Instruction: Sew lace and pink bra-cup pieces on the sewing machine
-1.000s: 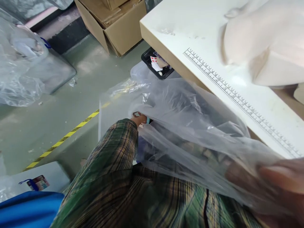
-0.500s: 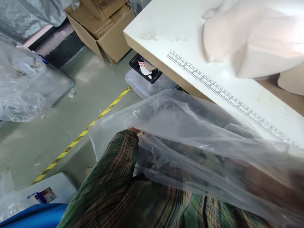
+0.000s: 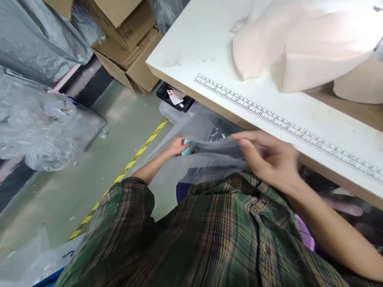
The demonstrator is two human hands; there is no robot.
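The clear plastic bag [image 3: 206, 159] hangs stretched between the person's two hands, below the front edge of the white desk [image 3: 191, 44] and above the lap of the plaid shirt [image 3: 209, 235]. The right hand [image 3: 269, 159] pinches the bag's upper edge at its right end, the grip clenched on the film between thumb and bent fingers; the hand sits just under the desk edge, knuckles up, its bare forearm running back toward the lower right. The left hand [image 3: 178, 145] is further out and lower, at the bag's far left end, its grip wrapped around a small light-blue object [image 3: 188, 146] together with the plastic; how much of the object lies inside the bag cannot be told. The left arm is stretched forward, the plaid sleeve pushed up to the elbow.

On the desk a printed ruler scale [image 3: 269, 115] runs along the near edge, and a pale foam-like form [image 3: 287, 44] lies behind it. Under the desk sit a black tray [image 3: 175, 97] and a clear bin [image 3: 167, 111]. A yellow floor stripe [image 3: 125, 167] crosses the green floor, with cardboard boxes [image 3: 128, 40] beyond.
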